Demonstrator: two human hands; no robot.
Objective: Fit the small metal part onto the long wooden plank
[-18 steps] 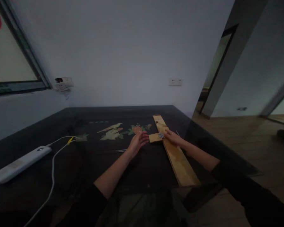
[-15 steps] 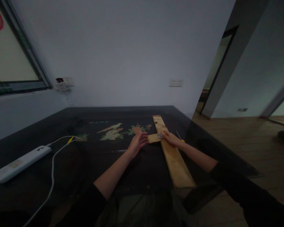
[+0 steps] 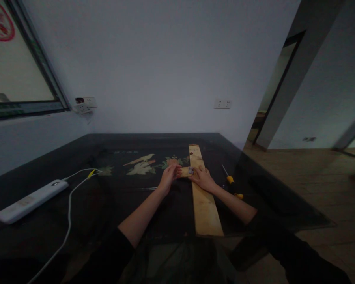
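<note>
A long wooden board (image 3: 205, 209) lies lengthwise on the dark table, its near end by the table's front edge. A short wooden piece (image 3: 184, 172) juts out from the board's left side. A small metal hinge-like plate (image 3: 191, 170) sits where the two meet. My left hand (image 3: 168, 177) is closed around the free end of the short piece. My right hand (image 3: 203, 178) lies over the long board, gripping it, with fingertips beside the metal plate. Right of that hand rests a screwdriver (image 3: 230, 180) with a yellow and black handle, partly lost in the dark.
A white power strip (image 3: 32, 200) stands on the left of the table (image 3: 112, 221), its white cable (image 3: 69, 211) running toward me. A wall with a socket (image 3: 223, 104) rises behind the table. Wooden floor (image 3: 286, 173) shows at the right.
My left hand has closed on the short piece. The board has swung, its near end shifting left, and my right hand has moved left with it. More of the screwdriver now shows.
</note>
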